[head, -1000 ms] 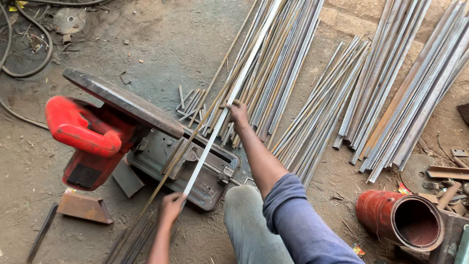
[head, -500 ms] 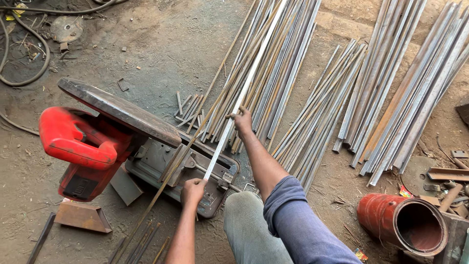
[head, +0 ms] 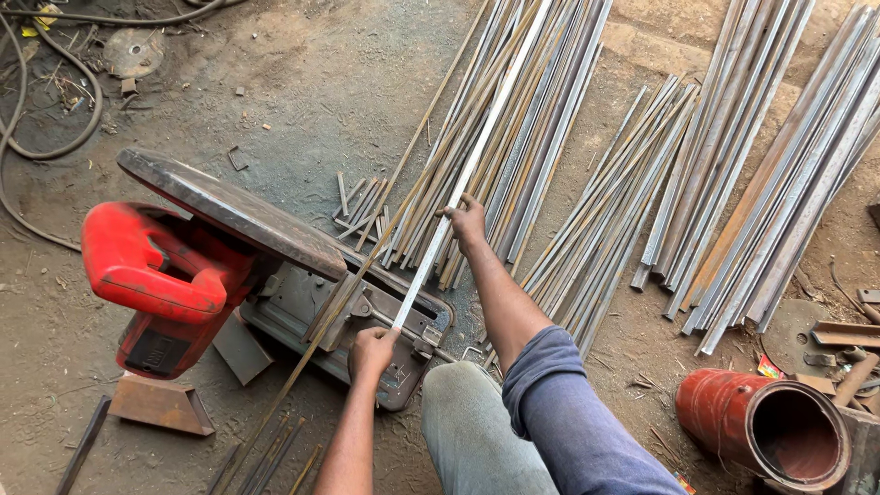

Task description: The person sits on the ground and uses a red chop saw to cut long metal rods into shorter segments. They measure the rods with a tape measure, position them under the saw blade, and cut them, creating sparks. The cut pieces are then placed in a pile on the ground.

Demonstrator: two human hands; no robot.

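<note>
A long pale steel bar runs from the top of the view down to the base of a red chop saw. My left hand grips the bar's near end over the saw's grey base. My right hand holds the same bar farther up, above a pile of long steel rods. The saw's dark blade guard is raised to the left of the bar. A thin rusty rod lies slanted across the saw base. My knee in grey trousers is just below the base.
More bundles of steel rods lie on the dirt floor at the right. A red metal cylinder lies at the lower right. Short cut pieces sit behind the saw. Black cables and a worn disc are at the upper left.
My left hand has slid up the bar towards the saw base, and the bar has been pushed away from me, up the view. My right hand stays on the bar.
</note>
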